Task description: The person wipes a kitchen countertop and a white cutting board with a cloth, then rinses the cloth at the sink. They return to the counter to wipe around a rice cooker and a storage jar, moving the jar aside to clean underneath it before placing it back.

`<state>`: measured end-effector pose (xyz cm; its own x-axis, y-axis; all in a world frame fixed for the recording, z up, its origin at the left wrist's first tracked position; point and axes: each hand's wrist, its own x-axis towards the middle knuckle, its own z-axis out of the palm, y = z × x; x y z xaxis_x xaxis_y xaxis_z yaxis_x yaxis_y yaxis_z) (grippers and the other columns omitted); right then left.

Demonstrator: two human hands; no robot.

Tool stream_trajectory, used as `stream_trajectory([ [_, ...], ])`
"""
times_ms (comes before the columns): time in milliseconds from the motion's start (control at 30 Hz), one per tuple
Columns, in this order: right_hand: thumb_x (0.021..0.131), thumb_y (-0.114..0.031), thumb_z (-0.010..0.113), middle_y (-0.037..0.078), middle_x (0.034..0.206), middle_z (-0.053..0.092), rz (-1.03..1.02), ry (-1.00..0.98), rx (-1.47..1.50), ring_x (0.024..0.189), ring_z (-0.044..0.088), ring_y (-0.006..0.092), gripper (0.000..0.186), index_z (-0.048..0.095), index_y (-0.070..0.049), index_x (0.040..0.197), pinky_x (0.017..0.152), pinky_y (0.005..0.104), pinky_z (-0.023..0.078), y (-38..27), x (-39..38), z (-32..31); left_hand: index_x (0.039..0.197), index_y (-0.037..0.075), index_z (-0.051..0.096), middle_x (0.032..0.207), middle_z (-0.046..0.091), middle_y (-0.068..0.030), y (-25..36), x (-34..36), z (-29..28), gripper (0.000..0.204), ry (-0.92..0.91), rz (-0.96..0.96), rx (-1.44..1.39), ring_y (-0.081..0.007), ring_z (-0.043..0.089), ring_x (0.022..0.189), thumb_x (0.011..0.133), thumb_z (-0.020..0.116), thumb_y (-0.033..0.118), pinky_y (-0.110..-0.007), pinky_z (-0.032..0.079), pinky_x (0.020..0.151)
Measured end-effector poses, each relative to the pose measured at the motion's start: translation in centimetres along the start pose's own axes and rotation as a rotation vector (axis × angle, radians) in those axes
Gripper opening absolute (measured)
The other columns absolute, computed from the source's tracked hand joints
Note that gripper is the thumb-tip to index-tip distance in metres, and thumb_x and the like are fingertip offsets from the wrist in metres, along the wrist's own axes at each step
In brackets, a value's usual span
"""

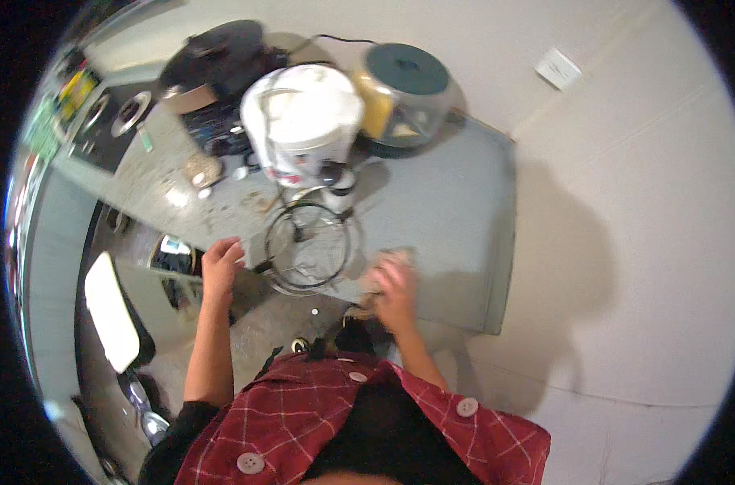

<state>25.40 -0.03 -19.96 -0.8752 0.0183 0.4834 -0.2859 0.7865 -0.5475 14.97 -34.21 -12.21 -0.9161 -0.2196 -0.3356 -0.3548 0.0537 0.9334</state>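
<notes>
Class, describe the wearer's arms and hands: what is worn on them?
The left hand and right hand look ungloved; the forearms are bare, no watch or bracelet visible. A black sleeve shows at left, beside a red garment with pale lines and buttons.

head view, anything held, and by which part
The right hand has what looks like a brownish cloth beneath it; blur hides which part, if any, is gripped. The left hand looks empty.

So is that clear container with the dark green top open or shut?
Shut, it seems: the dark green lid covers the clear container, with no gap visible.
</notes>
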Motion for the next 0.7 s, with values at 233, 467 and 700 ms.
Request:
stream_trajectory([
  [233,0.071,-0.011,0.063,0.018,0.124,0.056,0.287,0.223,-0.356,0.119,0.049,0.0371,0.038,0.063,-0.001,0.107,0.102,0.048,0.036,6.8,-12.6,-8.8,0.095,-0.002,0.067,0.083,0.069,-0.01,-4.8,-1.3,-10.6,0.023,0.071,0.263,0.186,-0.0159,0.063,0.078,0.082,0.064,0.016,-0.032,0.051,0.072],
  [467,0.083,-0.015,0.065,0.02,0.121,0.057,0.602,-0.312,-0.341,0.115,0.054,0.0328,0.042,0.055,0.002,0.12,0.097,0.0407,0.043,3.8,-12.0,-8.5,0.091,-0.003,0.066,0.076,0.066,-0.0066,-13.3,-9.2,-24.2,0.021,0.276,-0.019,0.087,-0.014,0.062,0.067,0.082,0.063,0.015,-0.03,0.05,0.063],
  [700,0.08,-0.013,0.063,0.018,0.118,0.06,0.582,-0.904,0.483,0.112,0.057,0.0282,0.044,0.056,0.001,0.121,0.099,0.0387,0.042,-3.0,-12.0,1.3,0.096,-0.002,0.064,0.078,0.063,-0.0046,-15.2,-12.3,-28.2,0.018,0.406,-0.12,-0.205,-0.0126,0.06,0.067,0.085,0.062,0.013,-0.028,0.049,0.06],
])
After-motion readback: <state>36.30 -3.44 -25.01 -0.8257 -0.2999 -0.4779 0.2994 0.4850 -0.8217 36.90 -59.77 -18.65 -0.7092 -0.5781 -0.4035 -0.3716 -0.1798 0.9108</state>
